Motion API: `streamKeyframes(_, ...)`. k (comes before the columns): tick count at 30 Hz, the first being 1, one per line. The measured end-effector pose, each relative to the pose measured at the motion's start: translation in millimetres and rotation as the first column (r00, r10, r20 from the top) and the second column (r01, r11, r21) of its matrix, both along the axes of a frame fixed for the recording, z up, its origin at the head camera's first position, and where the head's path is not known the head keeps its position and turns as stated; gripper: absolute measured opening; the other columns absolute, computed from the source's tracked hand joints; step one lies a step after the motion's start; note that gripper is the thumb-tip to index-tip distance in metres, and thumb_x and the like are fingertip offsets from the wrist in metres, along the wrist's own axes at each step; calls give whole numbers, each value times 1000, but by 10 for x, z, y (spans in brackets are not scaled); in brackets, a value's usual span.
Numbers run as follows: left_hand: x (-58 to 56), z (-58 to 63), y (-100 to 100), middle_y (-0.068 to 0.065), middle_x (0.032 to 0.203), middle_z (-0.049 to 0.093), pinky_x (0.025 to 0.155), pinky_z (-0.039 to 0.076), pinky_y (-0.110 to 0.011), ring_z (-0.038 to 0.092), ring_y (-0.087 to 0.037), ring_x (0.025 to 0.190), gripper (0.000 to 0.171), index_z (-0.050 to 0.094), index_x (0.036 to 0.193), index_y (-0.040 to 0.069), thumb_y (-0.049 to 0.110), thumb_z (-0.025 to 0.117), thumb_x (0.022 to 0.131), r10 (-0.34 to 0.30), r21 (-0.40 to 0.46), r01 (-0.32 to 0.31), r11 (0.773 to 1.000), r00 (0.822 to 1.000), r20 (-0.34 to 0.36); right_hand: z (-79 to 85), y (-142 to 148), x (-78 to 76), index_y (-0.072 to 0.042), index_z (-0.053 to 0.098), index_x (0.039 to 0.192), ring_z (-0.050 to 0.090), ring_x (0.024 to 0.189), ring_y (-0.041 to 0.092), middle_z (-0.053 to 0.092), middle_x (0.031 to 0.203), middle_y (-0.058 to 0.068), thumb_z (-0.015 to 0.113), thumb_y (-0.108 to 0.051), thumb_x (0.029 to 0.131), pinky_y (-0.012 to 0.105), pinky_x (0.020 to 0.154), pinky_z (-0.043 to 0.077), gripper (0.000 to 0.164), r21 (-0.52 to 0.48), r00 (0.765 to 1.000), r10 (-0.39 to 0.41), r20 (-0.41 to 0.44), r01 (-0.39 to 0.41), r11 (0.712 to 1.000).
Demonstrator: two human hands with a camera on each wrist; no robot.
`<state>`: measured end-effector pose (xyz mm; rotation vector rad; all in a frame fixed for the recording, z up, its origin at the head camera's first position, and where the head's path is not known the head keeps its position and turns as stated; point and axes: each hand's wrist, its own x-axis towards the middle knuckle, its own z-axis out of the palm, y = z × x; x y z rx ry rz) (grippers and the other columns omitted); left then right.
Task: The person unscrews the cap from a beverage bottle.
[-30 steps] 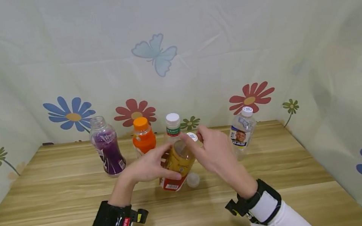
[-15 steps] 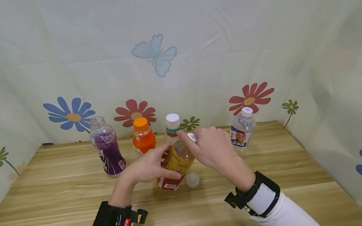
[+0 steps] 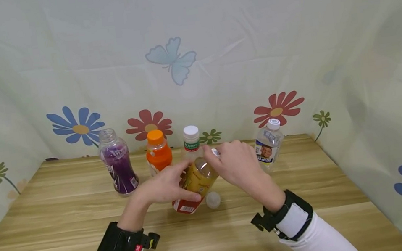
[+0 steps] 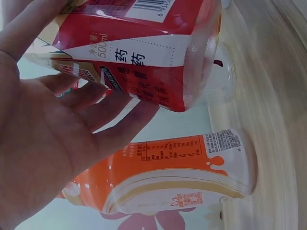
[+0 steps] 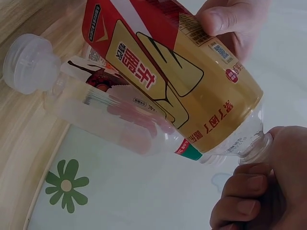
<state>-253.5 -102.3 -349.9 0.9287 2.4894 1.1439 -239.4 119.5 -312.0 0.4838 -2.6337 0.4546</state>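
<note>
My left hand (image 3: pixel 168 185) grips a tilted drink bottle (image 3: pixel 197 181) with a gold and red label around its body. Its base leans left and its neck points up to the right. At the neck, my right hand (image 3: pixel 238 163) pinches the white bottle cap (image 3: pixel 215 152), which the fingers mostly cover. The right wrist view shows the clear neck (image 5: pixel 256 146) running into the curled right fingers (image 5: pixel 244 187); the cap is hidden there. In the left wrist view the bottle's red label (image 4: pixel 129 52) sits above the left palm. A small translucent round piece (image 3: pixel 213 199) rests on the table beside the bottle.
Along the back stand an uncapped purple bottle (image 3: pixel 119 166), an orange-capped bottle (image 3: pixel 159 153) and a white-capped bottle (image 3: pixel 191 137) partly behind the held one. A clear bottle (image 3: pixel 269 144) stands to the right. A floral curtain (image 3: pixel 217 76) rises behind the wooden table (image 3: pixel 66 228).
The held bottle has tilted further, its base shifting a little to the left. My right hand has turned slightly at the cap and covers more of it. The other bottles have stayed put.
</note>
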Motion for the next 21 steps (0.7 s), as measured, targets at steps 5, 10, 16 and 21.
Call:
streamKeyframes(5, 21, -12, 65, -2, 132, 62, 101, 51, -45, 61, -21, 116, 85, 43, 149, 14, 32, 90, 81, 23, -10, -24, 1000, 999, -44, 16, 12, -12, -18, 33, 52, 38, 39, 14, 26, 46, -10, 44, -47, 105, 29, 38, 27, 61, -23, 1000, 14, 18, -13, 1000)
streamKeyframes(10, 37, -64, 138, -2, 128, 64, 99, 53, -43, 64, -19, 112, 80, 47, 144, 12, 33, 90, 81, 42, 9, -41, 999, 992, -122, 27, 39, -8, -17, 36, 53, 40, 39, 15, 28, 47, -9, 47, -45, 105, 29, 39, 29, 60, -36, 1000, 28, 13, -27, 999)
streamKeyframes(16, 63, -103, 140, 0, 127, 66, 97, 53, -42, 64, -17, 111, 78, 49, 145, 14, 36, 90, 81, 61, 18, -59, 998, 985, -164, 42, 70, -18, -17, 36, 53, 40, 39, 14, 29, 47, -10, 48, -43, 106, 29, 41, 30, 60, -24, 995, 91, 33, -91, 996)
streamKeyframes(21, 84, -129, 124, 1, 127, 67, 97, 53, -43, 65, -17, 110, 78, 50, 147, 18, 39, 88, 82, 80, 18, -78, 997, 984, -157, 39, 107, -41, -16, 39, 53, 41, 41, 13, 33, 47, -9, 47, -40, 107, 28, 42, 32, 60, -24, 985, 160, 65, -159, 987)
